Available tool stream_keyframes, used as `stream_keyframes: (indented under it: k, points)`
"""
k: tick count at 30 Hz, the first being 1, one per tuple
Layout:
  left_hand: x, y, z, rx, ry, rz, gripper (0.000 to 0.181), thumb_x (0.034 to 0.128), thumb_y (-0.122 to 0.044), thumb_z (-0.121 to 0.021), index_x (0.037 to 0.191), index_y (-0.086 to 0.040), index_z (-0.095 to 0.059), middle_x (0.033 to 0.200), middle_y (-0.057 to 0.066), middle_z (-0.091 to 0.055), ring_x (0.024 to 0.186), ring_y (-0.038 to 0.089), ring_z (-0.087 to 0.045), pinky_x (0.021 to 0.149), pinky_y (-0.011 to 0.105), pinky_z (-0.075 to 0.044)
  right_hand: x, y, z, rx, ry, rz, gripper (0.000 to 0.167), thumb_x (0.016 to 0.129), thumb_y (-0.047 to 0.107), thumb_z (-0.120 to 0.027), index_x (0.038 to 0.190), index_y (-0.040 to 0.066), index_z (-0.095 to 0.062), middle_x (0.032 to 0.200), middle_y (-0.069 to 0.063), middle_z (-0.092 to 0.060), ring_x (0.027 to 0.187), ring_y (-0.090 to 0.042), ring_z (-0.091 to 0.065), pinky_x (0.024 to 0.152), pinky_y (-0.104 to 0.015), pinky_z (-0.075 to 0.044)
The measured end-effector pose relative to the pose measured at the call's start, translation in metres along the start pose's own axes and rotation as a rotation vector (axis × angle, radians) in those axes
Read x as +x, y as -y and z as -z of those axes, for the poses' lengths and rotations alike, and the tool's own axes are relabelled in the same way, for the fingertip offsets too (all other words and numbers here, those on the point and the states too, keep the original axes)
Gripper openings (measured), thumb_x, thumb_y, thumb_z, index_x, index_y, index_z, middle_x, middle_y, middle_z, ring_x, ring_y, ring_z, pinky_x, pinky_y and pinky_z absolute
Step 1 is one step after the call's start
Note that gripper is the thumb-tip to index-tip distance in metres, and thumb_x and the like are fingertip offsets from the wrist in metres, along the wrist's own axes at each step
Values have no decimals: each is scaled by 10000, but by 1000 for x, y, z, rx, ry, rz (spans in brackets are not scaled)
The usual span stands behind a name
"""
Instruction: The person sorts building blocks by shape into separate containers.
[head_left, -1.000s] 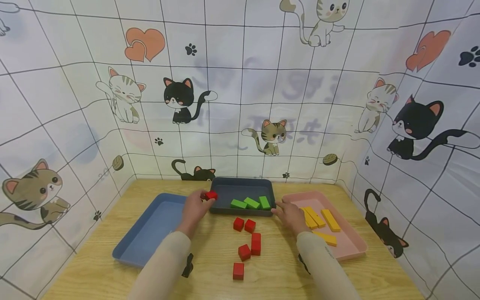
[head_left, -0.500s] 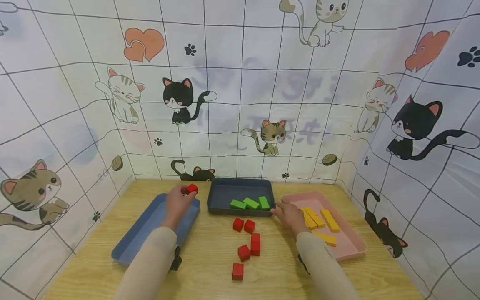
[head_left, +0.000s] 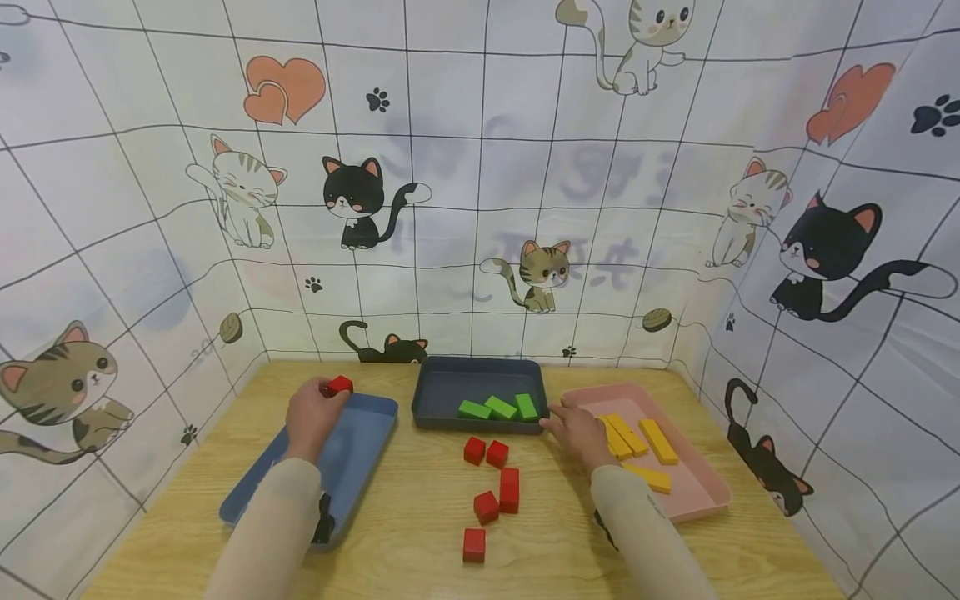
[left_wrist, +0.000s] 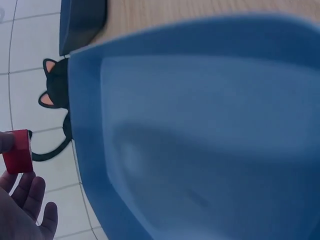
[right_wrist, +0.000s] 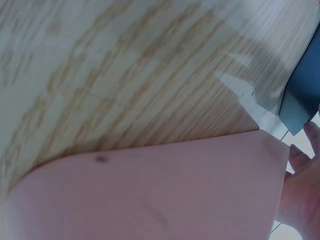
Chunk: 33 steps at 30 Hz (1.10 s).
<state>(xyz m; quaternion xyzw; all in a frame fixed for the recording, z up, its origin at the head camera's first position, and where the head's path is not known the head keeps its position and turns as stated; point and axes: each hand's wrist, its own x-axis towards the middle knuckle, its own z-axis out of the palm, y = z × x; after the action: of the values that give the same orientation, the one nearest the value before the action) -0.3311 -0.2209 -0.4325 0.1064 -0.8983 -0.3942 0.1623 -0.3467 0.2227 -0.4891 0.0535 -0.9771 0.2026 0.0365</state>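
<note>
My left hand [head_left: 310,423] pinches a red block [head_left: 340,384] between thumb and fingers above the far end of the blue tray [head_left: 352,450]. In the left wrist view the same red block [left_wrist: 19,151] shows at the left edge, with the other fingers held loosely below it. My right hand [head_left: 581,435] has its fingertips at the right front corner of the dark tray [head_left: 442,392], and it grips nothing. Several green blocks [head_left: 500,407] lie in that dark tray. More red blocks [head_left: 486,507] lie on the table between my forearms.
To the right stands a pink tray [head_left: 701,487] with several yellow blocks [head_left: 658,442], partly behind my right hand. The wooden table [head_left: 420,533] ends at a cloth wall printed with cats [head_left: 543,275] at the back and sides.
My left hand has carried the red block leftward, from beside the dark tray to over the blue tray. The right hand stays at the dark tray's corner.
</note>
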Motion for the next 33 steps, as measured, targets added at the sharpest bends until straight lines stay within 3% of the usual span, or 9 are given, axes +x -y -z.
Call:
stream_keyframes:
  k: [9, 22, 33]
  points:
    - [-8, 20, 9, 66, 23, 107, 433, 918, -239, -651, 1193, 90, -582, 1094, 267, -644, 882, 365, -610, 697, 454, -466, 0, -1, -1, -12, -1, 3, 522, 1006, 411, -562, 1415, 88, -557, 1526, -243, -375, 1290, -467, -471, 984, -673, -362]
    - [-19, 35, 15, 135, 46, 137, 432, 899, -230, -667, 1118, 132, -579, 1017, 295, -643, 792, 364, -592, 645, 459, -447, 2, -2, -3, -33, -11, 18, 524, 1006, 423, -553, 1409, 88, -563, 1512, -253, -391, 1275, -464, -488, 966, -652, -393]
    - [-23, 42, 13, 163, 52, 169, 412, 881, -254, -679, 1087, 93, -594, 998, 284, -652, 820, 400, -610, 716, 539, -437, 3, -4, -6, -45, -19, 12, 516, 1010, 417, -548, 1410, 91, -564, 1521, -238, -386, 1280, -463, -483, 975, -650, -390]
